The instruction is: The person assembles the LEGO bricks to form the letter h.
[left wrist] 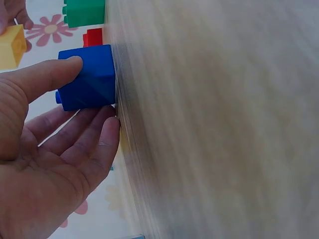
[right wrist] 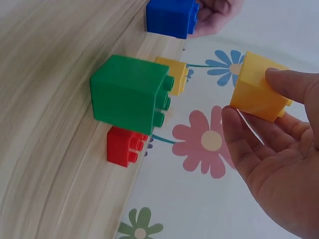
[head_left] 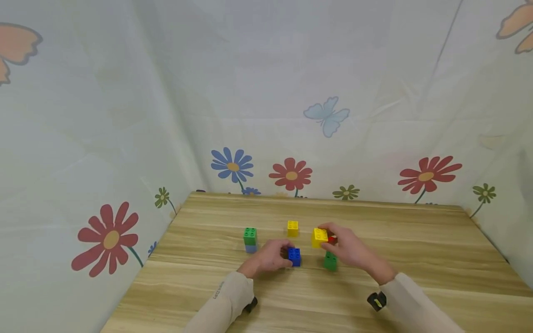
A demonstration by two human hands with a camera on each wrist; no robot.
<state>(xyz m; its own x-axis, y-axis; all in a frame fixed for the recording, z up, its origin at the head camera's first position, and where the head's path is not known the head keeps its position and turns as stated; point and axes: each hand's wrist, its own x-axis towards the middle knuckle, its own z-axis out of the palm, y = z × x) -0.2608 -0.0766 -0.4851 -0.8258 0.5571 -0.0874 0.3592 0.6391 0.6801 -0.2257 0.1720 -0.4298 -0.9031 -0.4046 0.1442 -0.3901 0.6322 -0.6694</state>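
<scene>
Wooden table [head_left: 416, 259] — left hand [head_left: 274, 255] pinches the blue block [head_left: 294, 257] on it, probably steadying; apart from that, right hand [head_left: 350, 244] grips a yellow block [head_left: 319, 237] midair by its sides, likely keeping studs clear. Green-topped stack [head_left: 250, 237]'s off left, second yellow block [head_left: 293, 229] behind, green block [head_left: 331, 262] and red block [right wrist: 121, 146] crowding underneath.

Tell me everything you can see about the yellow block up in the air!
The yellow block is chunky and nearly cube-shaped, and looks like smooth plastic. Four round studs show on its top, so it's roughly upright. It's held above the wooden table, touching no other block. The right grip pinches it, thumb on one side, fingers on another, hiding part of it.
</scene>
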